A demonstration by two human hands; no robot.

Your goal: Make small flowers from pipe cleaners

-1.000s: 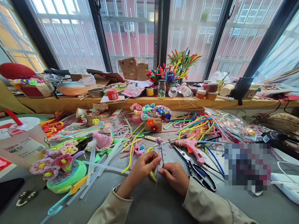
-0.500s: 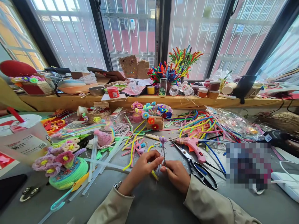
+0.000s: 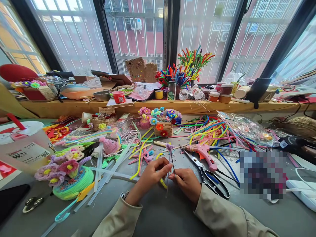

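Both hands are up over the grey table, working on a little purple fuzzy flower that sits head-up just above and between the fingertips. Left hand has thumb and fingers pinched around the flower's thin pale stem, whose lower end hangs down past the fingers. Right hand is right next to it, pinching a dark strand that runs up to the bloom. It's all pretty skinny stuff, so I honestly can't tell if the strand wraps the stem or just runs beside it.

Just right of the hands there's a pair of black-handled scissors lying with the blades a bit apart, and the pink hot glue gun is on its side close to the blades. A yellow pipe cleaner and some pink ones lie beyond the left hand, with the big multicolour pipe cleaner pile farther back on the right. Over on the left you've got clear glue sticks crossing each other, then a round green yarn basket topped with fuzzy flowers, and a drink cup with a red straw.
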